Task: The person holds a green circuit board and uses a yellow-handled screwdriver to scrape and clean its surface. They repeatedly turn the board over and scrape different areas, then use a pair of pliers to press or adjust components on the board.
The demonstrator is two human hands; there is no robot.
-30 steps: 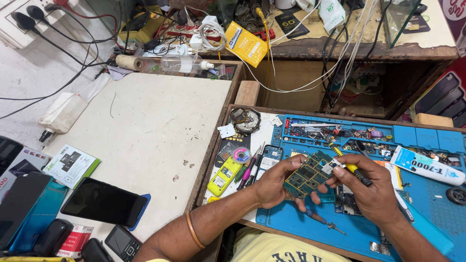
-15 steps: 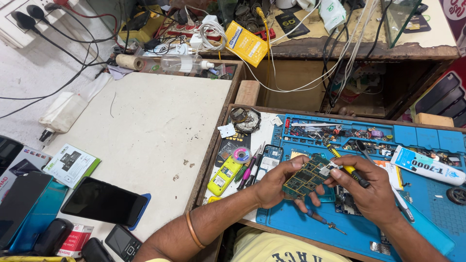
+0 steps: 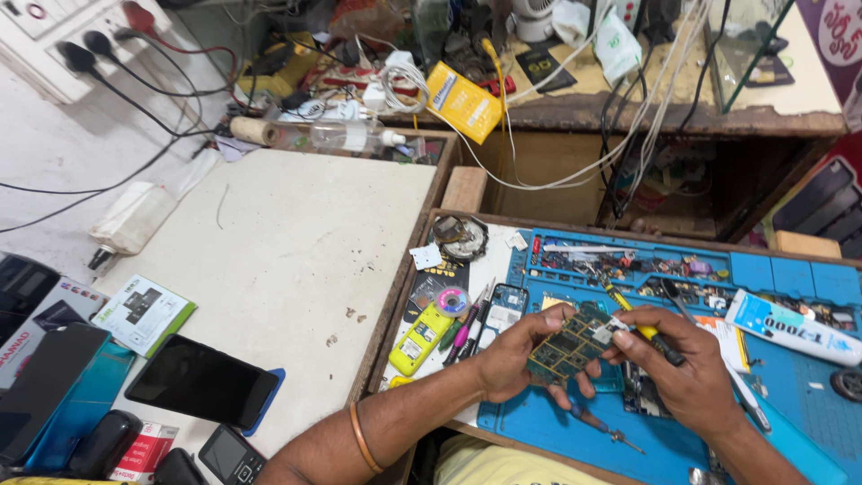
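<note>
A small green circuit board (image 3: 567, 344) is held over the blue work mat (image 3: 781, 422) at the lower right. My left hand (image 3: 519, 357) grips the board from its left side and underneath. My right hand (image 3: 687, 370) holds a thin tool with a yellow and black handle (image 3: 636, 321), its tip at the board's upper right corner beside a small white piece. A bangle sits on my left forearm (image 3: 362, 437).
A white tube (image 3: 790, 327), small parts and tools lie in the mat's tray slots. A yellow keypad phone (image 3: 418, 339) and pens lie left of the mat. Dark phones (image 3: 203, 381), boxes and a booklet crowd the white table's left edge. Cables and bottles fill the back.
Both hands stay together over the mat with the board between them. The board and tool have shifted only slightly.
</note>
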